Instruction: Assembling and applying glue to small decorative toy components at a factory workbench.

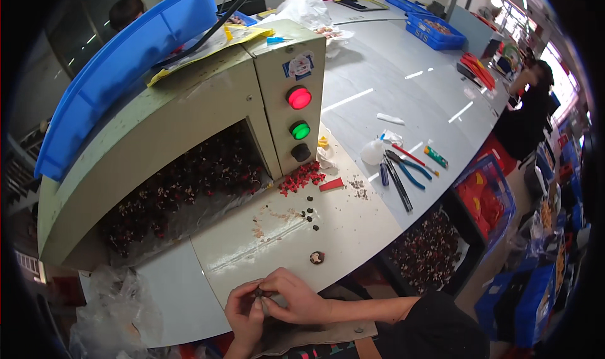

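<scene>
My left hand (244, 312) and my right hand (293, 298) meet at the near edge of the pale worktop (340, 227), fingertips pinched together on a small dark part (258, 292). A round dark part (317, 257) lies just beyond my right hand. Several tiny black pieces (310, 215) are scattered farther up, with a heap of red bits (300, 177) and a flat red piece (331, 184) at the foot of the grey-green machine (189, 113). Its opening holds a mass of dark and red parts (189, 186).
The machine's panel has a red lamp (299, 97), a green lamp (300, 130) and a black knob (301, 152). Pliers and pens (400, 167) and a white bottle (373, 151) lie to the right. Blue bins (126, 56) and another person (529, 107) are farther off.
</scene>
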Demonstrator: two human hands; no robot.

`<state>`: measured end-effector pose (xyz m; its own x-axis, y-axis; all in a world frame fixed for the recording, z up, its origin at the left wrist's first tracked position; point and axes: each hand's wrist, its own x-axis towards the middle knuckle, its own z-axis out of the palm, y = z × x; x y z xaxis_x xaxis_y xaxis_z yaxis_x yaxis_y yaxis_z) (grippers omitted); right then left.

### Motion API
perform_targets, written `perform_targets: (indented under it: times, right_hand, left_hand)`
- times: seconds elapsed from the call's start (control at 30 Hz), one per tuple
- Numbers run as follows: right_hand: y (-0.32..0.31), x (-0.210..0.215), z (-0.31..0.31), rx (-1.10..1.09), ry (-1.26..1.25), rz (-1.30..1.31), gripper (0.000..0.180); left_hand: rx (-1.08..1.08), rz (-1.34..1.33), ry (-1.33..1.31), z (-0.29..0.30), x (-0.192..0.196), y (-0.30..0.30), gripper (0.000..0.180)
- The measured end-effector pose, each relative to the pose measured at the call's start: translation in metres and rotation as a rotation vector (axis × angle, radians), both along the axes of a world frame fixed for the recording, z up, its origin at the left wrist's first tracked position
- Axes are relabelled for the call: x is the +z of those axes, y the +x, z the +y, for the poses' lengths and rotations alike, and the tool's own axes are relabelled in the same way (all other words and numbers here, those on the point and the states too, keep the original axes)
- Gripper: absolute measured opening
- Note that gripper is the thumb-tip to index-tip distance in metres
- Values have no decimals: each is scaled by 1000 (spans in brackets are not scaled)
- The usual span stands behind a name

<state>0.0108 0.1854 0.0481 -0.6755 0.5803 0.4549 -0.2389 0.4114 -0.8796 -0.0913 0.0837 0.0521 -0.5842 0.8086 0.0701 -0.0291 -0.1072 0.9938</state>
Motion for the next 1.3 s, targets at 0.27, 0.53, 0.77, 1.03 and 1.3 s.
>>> perform_targets:
  times: [0.27, 0.53, 0.77, 1.03, 1.3]
  right_hand:
    - [1, 2, -3, -54, 54, -6, 27]
    - [-3, 10, -9, -67, 67, -52, 25]
    - [-3, 8, -6, -22, 27, -46, 24]
    - [0, 4, 4, -10, 42, 7, 24]
    - [5, 3, 10, 14, 20, 12, 23]
  left_hand:
    - [-91, -53, 49, -1, -4, -3, 30]
    - [-121, -97, 80, -3, 2, -9, 29]
    - [-99, -63, 46, -3, 1, -10, 31]
    - [-77, -13, 9, 1, -1, -5, 27]
    - [-36, -15, 3, 5, 0, 2, 26]
